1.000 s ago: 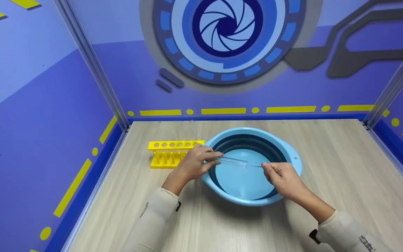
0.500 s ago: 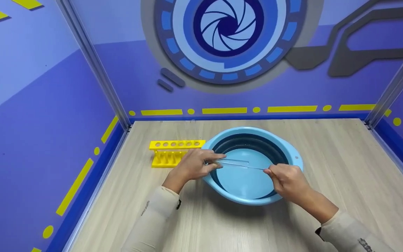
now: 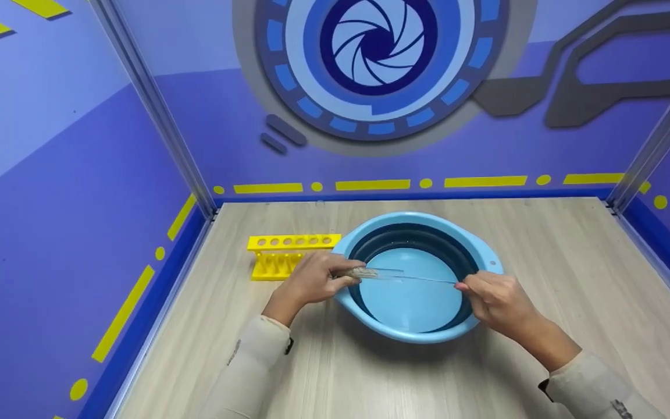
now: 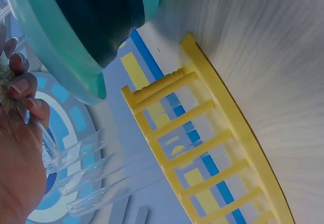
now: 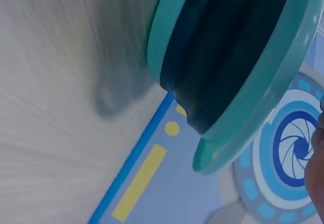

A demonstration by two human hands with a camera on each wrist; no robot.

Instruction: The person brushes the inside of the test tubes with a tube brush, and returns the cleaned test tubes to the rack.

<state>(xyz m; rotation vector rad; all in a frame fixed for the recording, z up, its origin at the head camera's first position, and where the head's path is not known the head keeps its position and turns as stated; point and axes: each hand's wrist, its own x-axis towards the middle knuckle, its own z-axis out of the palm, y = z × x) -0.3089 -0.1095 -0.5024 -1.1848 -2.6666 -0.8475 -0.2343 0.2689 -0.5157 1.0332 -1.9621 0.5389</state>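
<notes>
Over the basin, my left hand (image 3: 317,278) holds a clear glass test tube (image 3: 390,271) lying nearly level, its mouth toward the right. Pale bristles of a test tube brush (image 3: 364,272) show inside the tube by the left fingertips. The brush's thin wire runs out of the mouth to my right hand (image 3: 496,299), which pinches its end. In the left wrist view the bristles (image 4: 7,85) appear between the curled fingers of the left hand (image 4: 20,148). Only a sliver of the right hand (image 5: 315,168) enters the right wrist view.
Beneath both hands stands a light blue basin (image 3: 489,256) with a dark folding wall. A yellow test tube rack (image 3: 293,242) is left of it, partly behind the left hand. Several clear test tubes (image 4: 81,183) stick up from the rack. Printed panels (image 3: 137,174) enclose the table.
My right hand has moved right, away from the left hand, drawing the wire further out. The brush's bristles now show beside the left fingertips. The left hand has moved slightly left and down.
</notes>
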